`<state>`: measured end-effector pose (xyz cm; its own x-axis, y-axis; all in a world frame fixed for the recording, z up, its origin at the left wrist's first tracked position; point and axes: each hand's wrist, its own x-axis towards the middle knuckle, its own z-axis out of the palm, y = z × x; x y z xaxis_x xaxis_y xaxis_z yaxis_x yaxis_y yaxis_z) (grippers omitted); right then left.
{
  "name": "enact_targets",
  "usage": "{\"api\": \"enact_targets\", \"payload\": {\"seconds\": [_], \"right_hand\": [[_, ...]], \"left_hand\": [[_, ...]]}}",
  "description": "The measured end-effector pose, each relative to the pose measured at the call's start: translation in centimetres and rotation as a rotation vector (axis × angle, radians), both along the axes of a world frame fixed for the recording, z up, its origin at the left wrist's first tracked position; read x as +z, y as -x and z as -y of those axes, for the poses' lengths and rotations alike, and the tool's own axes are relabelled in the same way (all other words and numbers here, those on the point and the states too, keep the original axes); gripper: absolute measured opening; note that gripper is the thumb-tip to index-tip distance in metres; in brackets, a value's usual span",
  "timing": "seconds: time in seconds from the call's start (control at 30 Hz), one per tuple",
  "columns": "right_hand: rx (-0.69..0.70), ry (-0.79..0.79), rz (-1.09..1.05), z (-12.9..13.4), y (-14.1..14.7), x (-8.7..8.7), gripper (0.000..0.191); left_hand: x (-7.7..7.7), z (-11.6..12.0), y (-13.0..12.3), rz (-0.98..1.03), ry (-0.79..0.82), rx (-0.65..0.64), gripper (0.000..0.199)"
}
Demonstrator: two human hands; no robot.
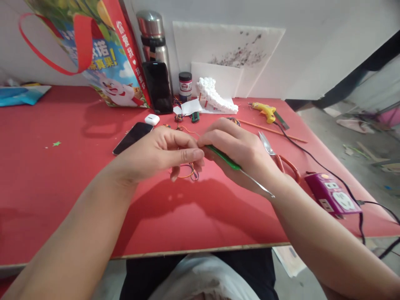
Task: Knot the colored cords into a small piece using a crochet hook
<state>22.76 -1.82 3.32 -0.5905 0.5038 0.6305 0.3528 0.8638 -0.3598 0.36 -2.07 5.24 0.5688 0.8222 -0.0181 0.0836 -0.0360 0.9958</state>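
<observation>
Both hands meet over the middle of the red table (78,187). My left hand (168,152) is closed in a pinch, thumb against fingers, with thin multicoloured thread (194,171) hanging in small loops beneath its fingertips. What lies right between the fingertips is hidden. My right hand (239,146) is closed around a crochet hook (224,157) with a green handle; its metal shaft points back toward my wrist. The right fingertips touch or nearly touch the left ones. An orange strand runs behind the hands to a tangle of thread (178,118).
Scissors (276,156), a yellow glue gun (265,111) and a purple box (333,195) with a black cable are at right. Behind stand a jar (185,86), a white knobbly model (215,96), an upright phone (158,88), a flask (153,29) and a bag (121,83). Another phone (133,137) lies left.
</observation>
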Motion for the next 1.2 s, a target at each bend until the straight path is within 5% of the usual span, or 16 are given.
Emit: {"api": "enact_targets", "payload": {"seconds": [0.17,0.33,0.53,0.77,1.2], "right_hand": [[0.003,0.060,-0.013,-0.6,0.5,-1.7,0.011],[-0.084,0.145,-0.233,-1.1,0.9,-4.4,0.014],[-0.110,0.275,-0.383,-1.0,0.6,-5.8,0.012],[-0.127,0.419,-0.500,0.4,1.2,-6.1,0.020],[-0.248,0.310,-0.425,2.3,0.1,-6.1,0.020]], "left_hand": [[-0.1,-1.0,0.3,-0.104,0.160,-0.079,0.024],[-3.3,-1.1,-2.1,0.162,0.194,0.125,0.041],[-6.0,-0.5,-3.9,0.360,0.214,0.248,0.033],[-6.1,-0.1,-3.9,0.627,0.352,0.224,0.011],[-5.7,0.5,-4.7,0.800,0.601,0.183,0.005]]}}
